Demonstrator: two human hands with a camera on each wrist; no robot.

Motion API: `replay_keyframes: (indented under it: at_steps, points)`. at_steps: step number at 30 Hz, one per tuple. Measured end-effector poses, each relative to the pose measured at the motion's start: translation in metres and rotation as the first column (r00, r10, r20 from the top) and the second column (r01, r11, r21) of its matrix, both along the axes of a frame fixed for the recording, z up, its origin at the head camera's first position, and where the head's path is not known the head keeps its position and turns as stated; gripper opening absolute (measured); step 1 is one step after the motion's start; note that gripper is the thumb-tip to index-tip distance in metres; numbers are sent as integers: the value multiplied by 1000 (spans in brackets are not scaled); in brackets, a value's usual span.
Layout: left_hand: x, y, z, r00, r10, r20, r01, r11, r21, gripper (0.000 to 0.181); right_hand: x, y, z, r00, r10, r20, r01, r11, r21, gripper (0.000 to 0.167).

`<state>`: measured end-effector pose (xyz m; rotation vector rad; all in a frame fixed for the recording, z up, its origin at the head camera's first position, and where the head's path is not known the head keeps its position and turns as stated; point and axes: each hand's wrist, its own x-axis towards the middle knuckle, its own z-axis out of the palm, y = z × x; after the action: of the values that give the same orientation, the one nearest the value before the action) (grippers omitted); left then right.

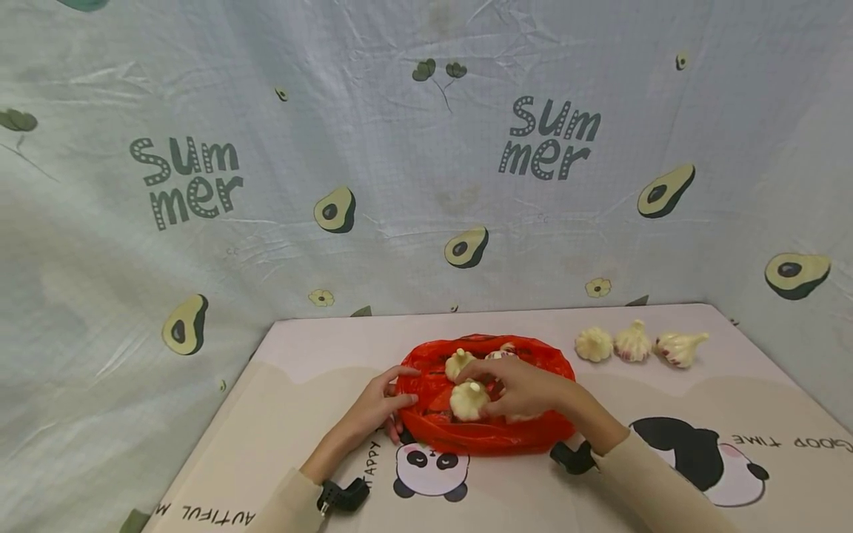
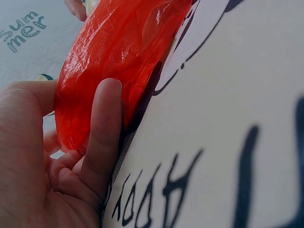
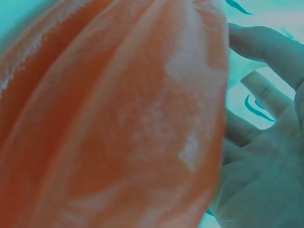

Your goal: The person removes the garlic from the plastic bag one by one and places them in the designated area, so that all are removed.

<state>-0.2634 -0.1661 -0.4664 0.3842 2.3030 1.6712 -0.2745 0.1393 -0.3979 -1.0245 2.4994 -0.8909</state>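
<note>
A red plastic bag [image 1: 460,437] with a rolled-down rim sits on the table, garlic bulbs inside it. My left hand [image 1: 376,406] grips the bag's left rim, its fingers on both sides of the plastic; the left wrist view shows this red wall [image 2: 128,52] close up. Over the bag, my right hand [image 1: 529,386] pinches a whitish garlic bulb [image 1: 469,400] between thumb and fingers. Just behind lies another garlic bulb [image 1: 458,364], and a purple-streaked one [image 1: 501,354] is partly covered by the hand. In the right wrist view, the bag hides the fingertips and the bulb.
To the bag's right, three garlic bulbs stand in a row near the table's back edge: a left one [image 1: 593,345], a middle one [image 1: 632,342] and a right one [image 1: 680,348]. A printed cloth [image 1: 400,148] hangs behind. The table cover [image 1: 506,488] bears panda prints.
</note>
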Motion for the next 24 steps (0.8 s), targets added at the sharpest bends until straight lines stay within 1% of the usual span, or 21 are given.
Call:
replay_keyframes:
  at_steps: [5,9,14,20,24]
  points:
    - [-1,1,-1,1000,-2,-1,2,1000,-4,48,0,4,4,1000,22,-17,-22,999,-36,48]
    - [-2,1,0,1000,-2,-2,2,1000,-8,47,0,8,7,1000,31,-4,-31,997,-73,47]
    - [-2,1,0,1000,-2,-2,2,1000,-7,47,-1,11,10,999,42,-11,-43,992,-122,46]
    - [-2,0,-1,1000,-7,1,7,1000,5,47,-1,14,15,1000,1,6,0,990,-140,46]
    - [-2,0,0,1000,-9,4,8,1000,12,48,-2,16,19,1000,-11,-3,11,989,-148,45]
